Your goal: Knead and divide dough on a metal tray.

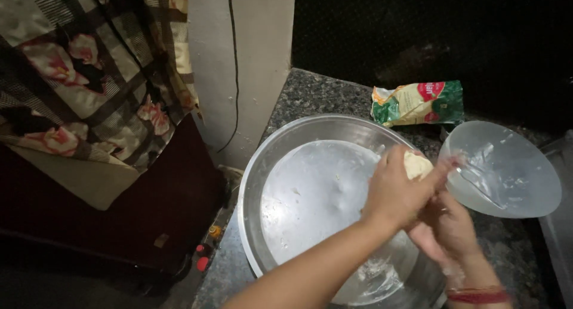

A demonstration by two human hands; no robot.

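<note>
Dough: pale lump, pressed between both hands above the steel basin. Left hand: closed over the lump from the near side, fingers wrapped across it. Right hand: beneath and behind, palm cupped against the underside; red bangle at its wrist. Basin: wide, flour-dusted, directly under the grip on a speckled counter. Plastic bowl: translucent, tilted, just right of the grip. Packet: green and white, beyond the grip, lying flat. Patterned cloth: far left, hanging.
</note>
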